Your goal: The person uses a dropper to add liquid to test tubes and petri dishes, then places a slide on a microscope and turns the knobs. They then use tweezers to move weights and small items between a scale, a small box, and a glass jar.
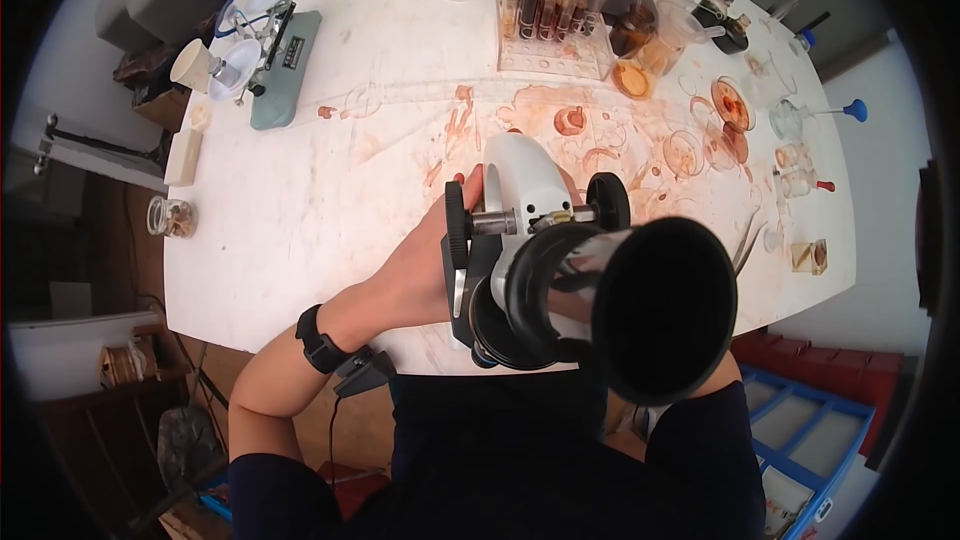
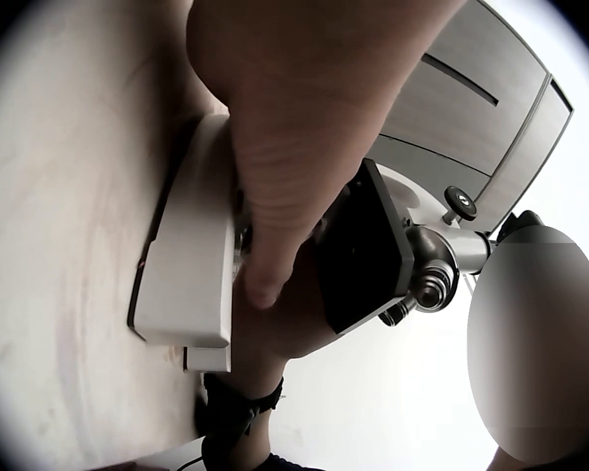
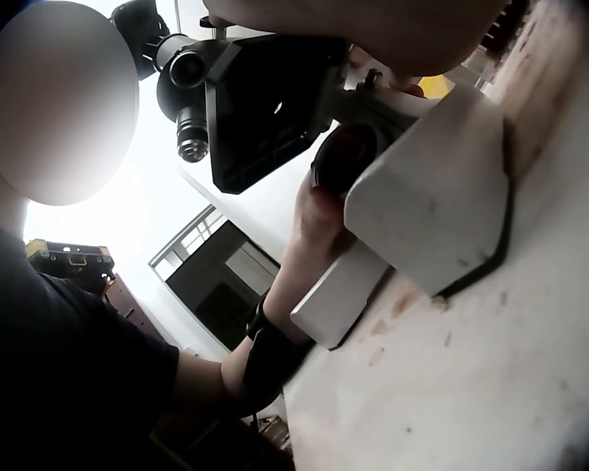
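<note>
A white-and-black microscope (image 1: 522, 168) stands at the table's front edge, its wide black eyepiece (image 1: 665, 310) toward the head camera. My left hand (image 1: 420, 260) grips the microscope low on its left side, fingertips showing beside the white arm. In the left wrist view its thumb (image 2: 267, 280) reaches down between the white base (image 2: 191, 260) and the black stage (image 2: 363, 250). My right hand (image 3: 402, 34) holds the other side; the microscope hides most of it in the head view. A round black part (image 3: 346, 157) sits under the stage, near the left hand.
Reddish stains and petri dishes (image 1: 735, 103) spread over the white table (image 1: 390, 70). A test tube rack (image 1: 550, 55) with dark liquids stands at the back, beside a beaker (image 1: 672, 40). A green-based instrument (image 1: 285, 70) is back left; a glass jar (image 1: 172, 217) sits at the left edge.
</note>
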Demonstrator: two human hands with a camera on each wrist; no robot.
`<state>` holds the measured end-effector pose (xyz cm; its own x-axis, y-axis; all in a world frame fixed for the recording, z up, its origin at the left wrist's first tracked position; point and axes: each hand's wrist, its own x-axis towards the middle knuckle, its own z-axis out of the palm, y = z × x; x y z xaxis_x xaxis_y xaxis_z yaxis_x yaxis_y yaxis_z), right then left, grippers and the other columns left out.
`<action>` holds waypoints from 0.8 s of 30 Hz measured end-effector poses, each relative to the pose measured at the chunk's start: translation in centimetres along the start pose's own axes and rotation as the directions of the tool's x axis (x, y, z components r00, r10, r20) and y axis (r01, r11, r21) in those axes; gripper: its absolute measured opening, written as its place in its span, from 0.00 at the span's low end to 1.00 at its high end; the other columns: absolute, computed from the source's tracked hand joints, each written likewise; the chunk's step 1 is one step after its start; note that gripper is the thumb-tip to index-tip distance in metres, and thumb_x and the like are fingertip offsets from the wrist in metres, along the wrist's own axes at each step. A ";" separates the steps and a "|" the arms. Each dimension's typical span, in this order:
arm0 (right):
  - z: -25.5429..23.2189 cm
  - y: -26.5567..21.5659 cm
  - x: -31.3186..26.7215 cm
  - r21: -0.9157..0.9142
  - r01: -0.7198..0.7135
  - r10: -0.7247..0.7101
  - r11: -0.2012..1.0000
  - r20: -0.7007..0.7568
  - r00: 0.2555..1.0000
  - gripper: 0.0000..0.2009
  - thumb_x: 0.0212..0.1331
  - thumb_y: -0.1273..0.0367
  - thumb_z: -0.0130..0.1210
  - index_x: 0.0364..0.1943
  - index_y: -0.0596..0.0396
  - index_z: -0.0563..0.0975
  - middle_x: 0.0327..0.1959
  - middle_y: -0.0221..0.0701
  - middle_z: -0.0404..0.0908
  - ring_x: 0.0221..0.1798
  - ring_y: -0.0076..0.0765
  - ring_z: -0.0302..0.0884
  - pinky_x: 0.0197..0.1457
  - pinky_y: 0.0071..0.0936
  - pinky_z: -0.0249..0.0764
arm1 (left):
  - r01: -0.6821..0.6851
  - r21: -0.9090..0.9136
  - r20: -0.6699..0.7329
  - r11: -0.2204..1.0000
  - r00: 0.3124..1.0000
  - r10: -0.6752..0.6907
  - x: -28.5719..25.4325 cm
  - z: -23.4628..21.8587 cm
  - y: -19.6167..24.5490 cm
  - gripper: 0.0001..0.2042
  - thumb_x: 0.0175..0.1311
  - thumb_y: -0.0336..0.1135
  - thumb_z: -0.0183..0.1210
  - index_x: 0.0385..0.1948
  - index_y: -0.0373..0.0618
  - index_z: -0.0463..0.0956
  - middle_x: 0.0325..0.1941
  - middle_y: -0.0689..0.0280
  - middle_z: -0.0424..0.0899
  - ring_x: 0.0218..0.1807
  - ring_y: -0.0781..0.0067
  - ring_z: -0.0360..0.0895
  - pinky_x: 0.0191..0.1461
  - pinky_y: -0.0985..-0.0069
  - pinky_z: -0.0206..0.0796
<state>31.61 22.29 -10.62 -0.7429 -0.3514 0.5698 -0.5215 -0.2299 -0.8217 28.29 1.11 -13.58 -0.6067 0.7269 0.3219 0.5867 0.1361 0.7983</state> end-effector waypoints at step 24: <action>0.5 0.9 -1.8 0.006 -0.201 0.201 0.980 -0.065 0.977 0.45 0.67 0.34 0.31 0.66 0.65 0.67 0.79 0.58 0.40 0.81 0.60 0.39 0.80 0.55 0.37 | 0.243 -0.296 0.162 0.924 0.966 -0.202 0.5 -1.5 1.8 0.47 0.43 0.45 0.75 0.69 0.42 0.62 0.75 0.41 0.52 0.75 0.38 0.54 0.79 0.39 0.36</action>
<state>32.68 22.26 -12.42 -0.8582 -0.3303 0.3929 -0.3592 -0.1604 -0.9194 28.29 0.76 -11.20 -0.6176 0.7837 0.0669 0.2359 0.1034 0.9663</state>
